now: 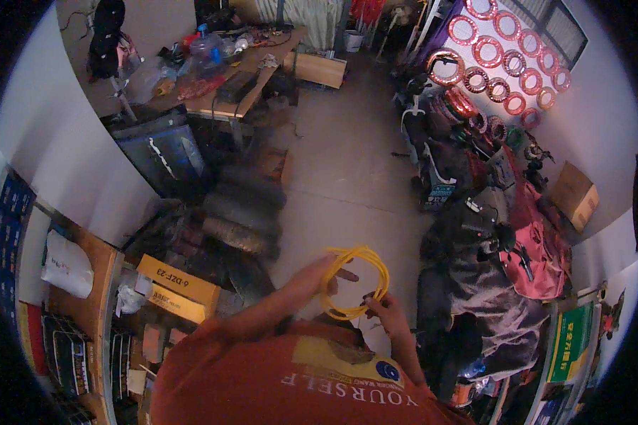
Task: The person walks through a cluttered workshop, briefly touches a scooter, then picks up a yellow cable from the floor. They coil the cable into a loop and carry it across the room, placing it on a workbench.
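Observation:
In front of my body, over the aisle floor, I hold a coil of thin yellow cable or tubing (385,275) in both hands. The coil is made of several round loops, with a slightly looser strand at the top. On its left side my left hand (317,275) grips the loops, and some fingers reach through into the ring. My right hand (385,310) pinches the lower right of the coil between thumb and fingers. The frame does not show whether the strand is wire or tube.
A cluttered wooden workbench (223,110) stands far left, with stacked dark tyres (237,205) nearer. A yellow carton (179,282) lies on the left. Along the right are piled dark covers (507,319), a red cloth (535,244) and a cardboard box (574,195). Wrapped rings (487,52) hang on the wall.

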### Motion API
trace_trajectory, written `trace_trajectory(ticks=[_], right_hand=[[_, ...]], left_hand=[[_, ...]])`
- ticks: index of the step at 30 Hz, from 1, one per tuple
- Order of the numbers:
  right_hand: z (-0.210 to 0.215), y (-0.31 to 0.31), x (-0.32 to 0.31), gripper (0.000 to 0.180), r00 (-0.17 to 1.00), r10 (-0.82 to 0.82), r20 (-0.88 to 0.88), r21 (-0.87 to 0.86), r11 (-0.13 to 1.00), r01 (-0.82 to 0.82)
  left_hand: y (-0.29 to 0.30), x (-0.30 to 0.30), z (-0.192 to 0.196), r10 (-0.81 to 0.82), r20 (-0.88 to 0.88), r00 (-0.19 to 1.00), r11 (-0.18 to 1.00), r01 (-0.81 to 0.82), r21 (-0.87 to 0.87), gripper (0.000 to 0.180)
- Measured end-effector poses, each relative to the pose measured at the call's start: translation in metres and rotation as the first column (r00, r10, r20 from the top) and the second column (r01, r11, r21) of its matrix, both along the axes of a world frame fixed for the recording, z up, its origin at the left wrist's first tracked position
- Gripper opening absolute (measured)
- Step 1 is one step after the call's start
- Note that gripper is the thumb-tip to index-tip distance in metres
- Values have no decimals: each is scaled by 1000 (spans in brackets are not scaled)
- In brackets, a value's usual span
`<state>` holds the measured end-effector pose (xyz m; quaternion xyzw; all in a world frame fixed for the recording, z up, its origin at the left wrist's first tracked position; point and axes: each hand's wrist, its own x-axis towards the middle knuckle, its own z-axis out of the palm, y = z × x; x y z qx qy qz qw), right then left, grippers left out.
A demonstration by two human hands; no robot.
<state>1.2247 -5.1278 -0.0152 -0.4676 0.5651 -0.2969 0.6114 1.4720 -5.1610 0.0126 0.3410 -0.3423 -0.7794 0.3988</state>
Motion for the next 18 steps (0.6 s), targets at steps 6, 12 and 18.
trace_trajectory(ticks=[6,12,18], right_hand=[[-24,-120,-20,22,976,148,-159,-56,986,-159],[-21,-275,-43,24,944,305,-123,-164,932,-322],[0,-439,-39,27,877,478,-52,-287,833,-472]], left_hand=[[-104,-23,-17,182,272,945,983,-176,-48,46],[-206,-34,-26,316,328,890,932,-356,67,42],[-306,-57,-22,356,364,860,920,-391,24,44]])
